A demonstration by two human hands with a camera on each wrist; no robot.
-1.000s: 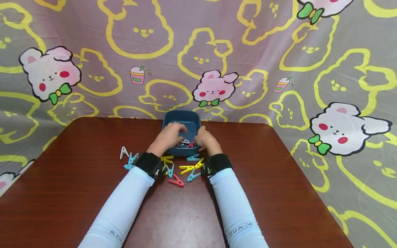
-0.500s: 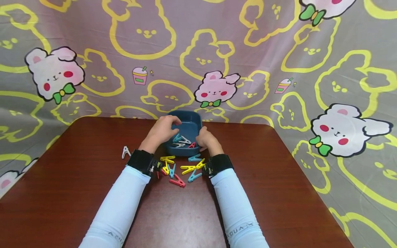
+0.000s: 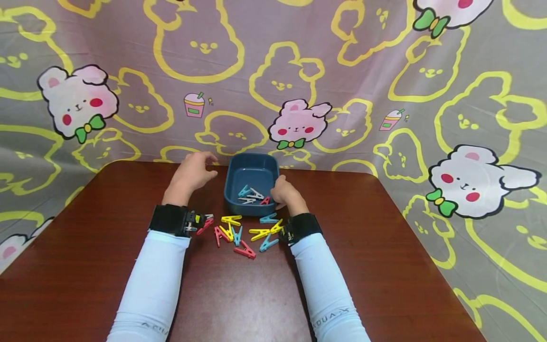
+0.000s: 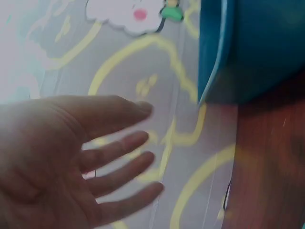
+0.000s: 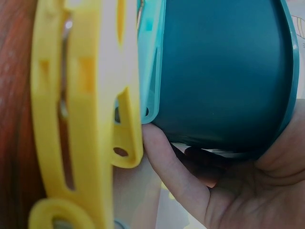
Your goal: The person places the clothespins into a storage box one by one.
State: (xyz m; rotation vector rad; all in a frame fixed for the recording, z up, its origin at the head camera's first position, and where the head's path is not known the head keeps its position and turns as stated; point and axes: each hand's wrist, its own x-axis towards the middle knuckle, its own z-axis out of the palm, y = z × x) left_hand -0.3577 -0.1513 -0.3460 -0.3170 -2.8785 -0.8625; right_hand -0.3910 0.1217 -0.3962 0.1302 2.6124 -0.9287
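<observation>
A dark blue plastic box (image 3: 252, 174) stands at the back of the table, with a few clothespins in it: a light blue one (image 3: 244, 191), white ones (image 3: 256, 193) and a red one (image 3: 265, 201). My right hand (image 3: 285, 192) holds the box by its right wall; in the right wrist view its fingers (image 5: 178, 176) lie along the wall. My left hand (image 3: 191, 173) is held apart from the box on its left side, fingers spread and nothing in them. Before the box lie several loose clothespins: yellow (image 3: 259, 233), light blue (image 3: 268, 243) and red (image 3: 245, 250).
The brown wooden table (image 3: 363, 261) ends at a patterned cloth (image 3: 239, 95) right behind the box. Close to the right wrist are yellow clothespins (image 5: 81, 119) and a light blue one (image 5: 151, 71). A red clothespin (image 3: 205, 225) lies beside the left wrist.
My left hand has moved from over the box out to the left, past its rim. A light blue clothespin has come into view inside. The right hand keeps its hold on the box.
</observation>
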